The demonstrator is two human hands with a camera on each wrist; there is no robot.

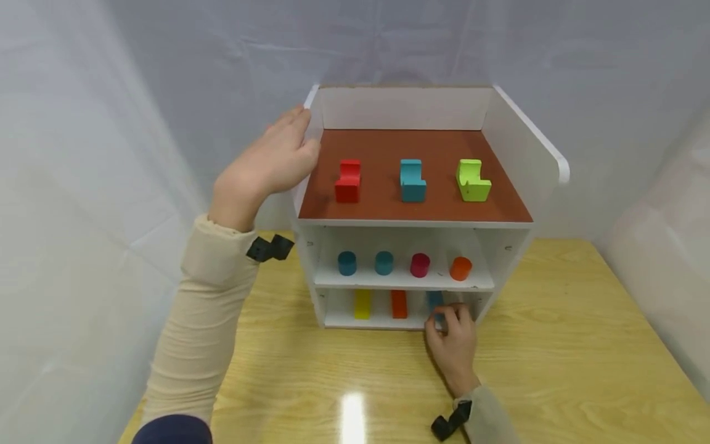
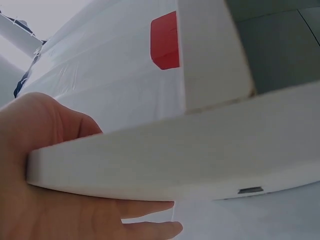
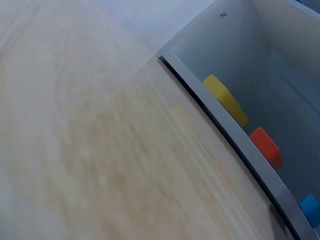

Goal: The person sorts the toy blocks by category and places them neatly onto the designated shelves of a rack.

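Note:
A white shelf unit (image 1: 501,259) stands on a wooden table (image 1: 582,345). My left hand (image 1: 302,132) clasps the top of its left side wall (image 2: 200,155), thumb on the inner side and fingers outside. My right hand (image 1: 446,317) reaches into the bottom shelf and pinches the front end of a blue block (image 1: 434,299), also seen in the right wrist view as the blue block (image 3: 311,210). A yellow block (image 1: 362,303) and an orange block (image 1: 399,303) lie to its left on the same shelf.
On the brown top deck (image 1: 388,148) stand a red (image 1: 348,181), a teal (image 1: 413,180) and a green (image 1: 473,180) chair-shaped block. The middle shelf holds several short cylinders (image 1: 384,263). White sheeting surrounds the table.

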